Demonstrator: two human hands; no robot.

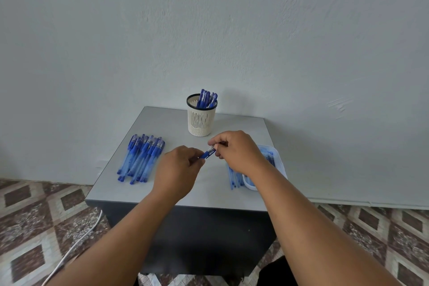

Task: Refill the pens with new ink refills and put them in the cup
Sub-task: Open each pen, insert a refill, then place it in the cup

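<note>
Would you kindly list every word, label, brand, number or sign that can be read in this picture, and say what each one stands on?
No text can be read anywhere in this view.
Pens in the cup: pale marks on the barrels, too small and blurred to read.
Pile of pens on the table: no legible print.
Pen held between the left hand and the right hand: no legible print.
White tray: a faint blue mark, unreadable.

Your left hand (180, 165): fingers curled, pinching one end of the pen (208, 153). Your right hand (234, 151): fingers curled round its other end. Both forearms bare, extended forward, converging.
</note>
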